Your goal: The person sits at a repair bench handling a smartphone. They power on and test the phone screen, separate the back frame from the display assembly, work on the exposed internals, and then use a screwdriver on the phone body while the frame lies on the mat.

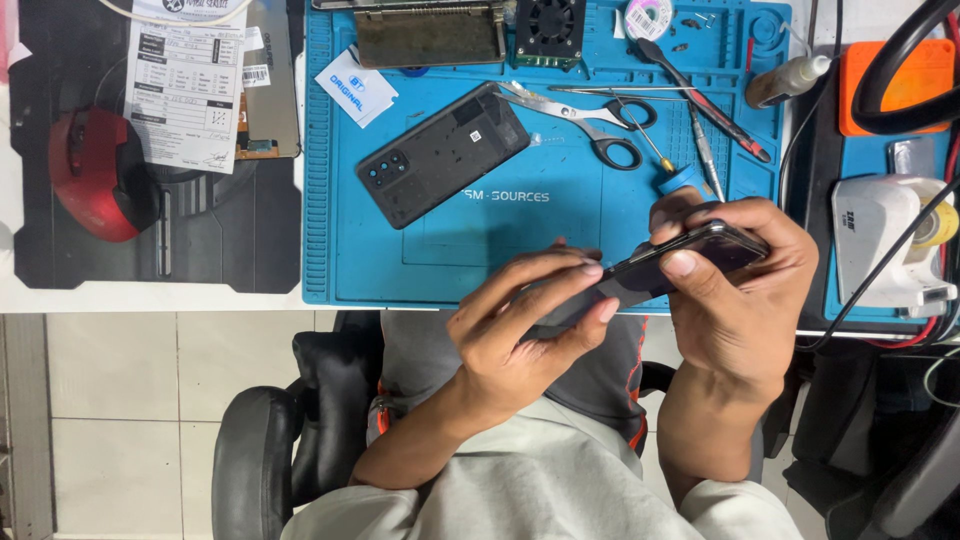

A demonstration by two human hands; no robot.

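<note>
While hands (640, 310) grip phone (660, 265), blue mat (480, 240) underneath.

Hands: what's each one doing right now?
Left hand: closed on the near end of the dark phone.
Right hand: closed on its far end.

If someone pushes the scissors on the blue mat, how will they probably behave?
The scissors lie flat and open, so they would likely slide, not roll. The metal blades look stiff; the handles may swing about the pivot. The mat probably adds some grip.
</note>
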